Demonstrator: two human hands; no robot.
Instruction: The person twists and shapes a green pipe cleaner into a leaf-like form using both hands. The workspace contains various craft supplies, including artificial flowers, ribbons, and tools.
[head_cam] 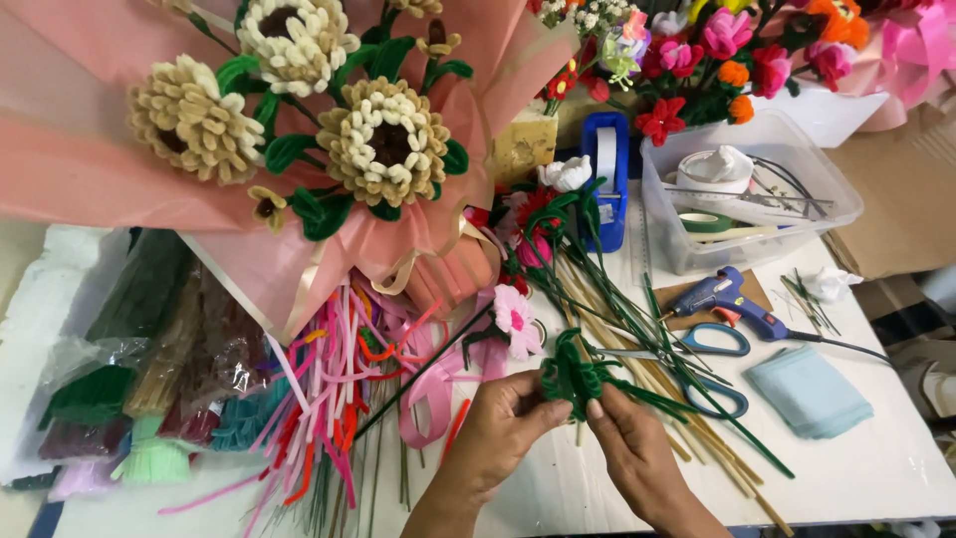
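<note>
Left hand (501,426) and right hand (627,438) both pinch a green pipe-cleaner leaf (573,374), lower centre; scissors (712,364) and wooden sticks (657,384) just right, loose pipe cleaners (319,399) left, bouquet (299,130) fills upper left

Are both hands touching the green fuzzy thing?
Touching. The head view shows the left hand and right hand pinching the green pipe-cleaner piece between fingertips.
</note>
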